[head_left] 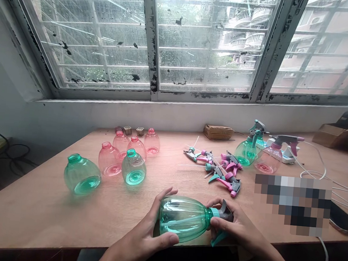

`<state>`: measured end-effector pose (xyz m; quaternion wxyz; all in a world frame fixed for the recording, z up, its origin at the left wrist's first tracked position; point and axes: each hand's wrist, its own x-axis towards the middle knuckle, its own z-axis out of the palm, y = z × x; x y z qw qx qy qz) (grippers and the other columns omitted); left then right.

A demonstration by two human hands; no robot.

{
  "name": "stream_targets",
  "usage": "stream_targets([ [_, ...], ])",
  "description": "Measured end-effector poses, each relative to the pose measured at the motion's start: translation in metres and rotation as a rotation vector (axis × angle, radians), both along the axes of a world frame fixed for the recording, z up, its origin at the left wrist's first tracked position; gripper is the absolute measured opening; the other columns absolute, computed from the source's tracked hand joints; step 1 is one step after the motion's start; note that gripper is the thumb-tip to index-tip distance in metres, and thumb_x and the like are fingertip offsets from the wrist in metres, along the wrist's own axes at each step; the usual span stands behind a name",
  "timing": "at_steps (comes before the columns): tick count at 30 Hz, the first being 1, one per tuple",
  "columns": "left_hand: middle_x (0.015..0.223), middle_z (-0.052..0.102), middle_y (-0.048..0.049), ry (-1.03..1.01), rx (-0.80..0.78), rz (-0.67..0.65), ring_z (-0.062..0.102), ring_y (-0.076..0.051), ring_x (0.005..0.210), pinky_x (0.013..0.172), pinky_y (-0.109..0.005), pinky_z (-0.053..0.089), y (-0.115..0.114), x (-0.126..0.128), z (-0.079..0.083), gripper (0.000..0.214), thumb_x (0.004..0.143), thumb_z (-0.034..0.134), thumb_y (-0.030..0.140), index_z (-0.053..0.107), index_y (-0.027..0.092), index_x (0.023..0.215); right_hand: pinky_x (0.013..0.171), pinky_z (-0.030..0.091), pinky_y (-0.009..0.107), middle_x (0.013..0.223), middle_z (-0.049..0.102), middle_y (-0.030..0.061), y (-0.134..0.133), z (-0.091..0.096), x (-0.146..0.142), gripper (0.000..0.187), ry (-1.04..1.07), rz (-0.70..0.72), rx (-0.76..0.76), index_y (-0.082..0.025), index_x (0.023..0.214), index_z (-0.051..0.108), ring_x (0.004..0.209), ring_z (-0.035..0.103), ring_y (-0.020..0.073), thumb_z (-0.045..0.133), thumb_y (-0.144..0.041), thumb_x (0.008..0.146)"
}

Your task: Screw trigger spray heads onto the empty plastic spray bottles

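A clear green spray bottle (184, 220) lies on its side in the air above the table's front edge, its neck to the right. My left hand (155, 226) cups the bottle's base, thumb in front and fingers behind. At the neck, my right hand (229, 224) grips the teal collar of the grey spray head (225, 212), which sits on the bottle's mouth. A teal trigger points down below that hand. Whether the collar is fully tightened I cannot tell. Beyond my hands lies a pile of loose pink, grey and teal spray heads (228, 172).
Open green bottles (81, 175) and several open pink bottles (110, 161) stand at the left of the wooden table (32, 215). Bottles with spray heads, one pink (269, 160), stand at the back right near white cables (322, 172). A phone (344, 218) lies far right.
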<state>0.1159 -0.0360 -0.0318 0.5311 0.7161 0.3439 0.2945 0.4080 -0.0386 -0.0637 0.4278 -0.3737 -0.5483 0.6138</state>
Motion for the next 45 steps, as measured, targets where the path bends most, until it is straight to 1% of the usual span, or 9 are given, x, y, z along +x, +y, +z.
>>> stream_targets([
  [8,0.166,0.024,-0.0079,0.000,-0.003,0.002,0.024,-0.038,0.151,0.122,-0.056,0.022,-0.001,0.001,0.001,0.084,0.091,0.070,0.045,0.018,0.038,0.157,0.063,0.058,0.027,0.070,0.077,-0.0002,0.001,-0.002,0.001,0.038,0.006,0.009,0.011,-0.019,0.108,0.060,0.064,0.075,0.0185,0.081,-0.041,0.085],
  [16,0.166,0.024,-0.0096,-0.008,-0.002,0.005,0.025,-0.039,0.150,0.122,-0.057,0.023,-0.001,0.001,0.000,0.085,0.091,0.070,0.046,0.018,0.036,0.158,0.063,0.059,0.030,0.070,0.077,0.0005,0.001,0.000,0.001,0.038,-0.006,0.013,0.010,-0.019,0.108,0.060,0.065,0.076,0.0209,0.080,-0.041,0.086],
  [23,0.166,0.024,-0.0089,-0.002,-0.003,0.001,0.025,-0.040,0.150,0.122,-0.056,0.024,0.001,0.001,0.000,0.085,0.090,0.070,0.047,0.018,0.036,0.157,0.061,0.057,0.026,0.070,0.078,-0.0001,0.000,-0.001,0.002,0.036,0.007,0.023,0.005,-0.019,0.108,0.059,0.064,0.075,0.0183,0.080,-0.040,0.087],
  [33,0.166,0.024,-0.0070,-0.006,-0.001,-0.001,0.025,-0.037,0.151,0.122,-0.055,0.023,0.000,0.000,0.000,0.084,0.091,0.071,0.044,0.019,0.039,0.157,0.062,0.057,0.026,0.070,0.077,-0.0006,-0.001,0.002,0.001,0.037,0.008,0.016,0.002,-0.019,0.108,0.060,0.064,0.075,0.0177,0.081,-0.040,0.086],
  [36,0.166,0.025,-0.0071,-0.016,-0.007,-0.007,0.024,-0.036,0.152,0.123,-0.054,0.023,0.000,0.000,-0.001,0.087,0.089,0.074,0.041,0.019,0.039,0.156,0.062,0.058,0.027,0.070,0.078,-0.0001,0.001,-0.001,0.001,0.036,0.015,0.017,0.007,-0.018,0.108,0.060,0.063,0.075,0.0179,0.080,-0.039,0.087],
  [40,0.165,0.027,-0.0070,0.003,-0.013,0.002,0.026,-0.034,0.151,0.123,-0.050,0.025,0.000,0.002,-0.001,0.097,0.083,0.082,0.031,0.019,0.039,0.156,0.058,0.059,0.027,0.070,0.078,0.0015,0.004,-0.006,0.002,0.034,0.051,0.022,-0.033,-0.017,0.103,0.059,0.060,0.074,0.0180,0.079,-0.040,0.088],
  [43,0.163,0.030,-0.0067,0.004,-0.030,0.003,0.030,-0.033,0.150,0.122,-0.048,0.028,-0.001,0.003,0.000,0.101,0.080,0.083,0.025,0.018,0.039,0.156,0.056,0.059,0.027,0.067,0.077,0.0018,0.005,-0.008,0.003,0.033,0.060,0.021,-0.047,-0.016,0.102,0.059,0.059,0.073,0.0179,0.078,-0.040,0.089],
  [45,0.163,0.030,-0.0066,0.003,-0.029,0.008,0.030,-0.033,0.150,0.123,-0.048,0.027,-0.001,0.003,0.001,0.101,0.080,0.083,0.024,0.018,0.040,0.156,0.055,0.059,0.027,0.068,0.078,0.0021,0.005,-0.009,0.003,0.033,0.062,0.020,-0.044,-0.016,0.102,0.059,0.058,0.073,0.0176,0.078,-0.040,0.089],
])
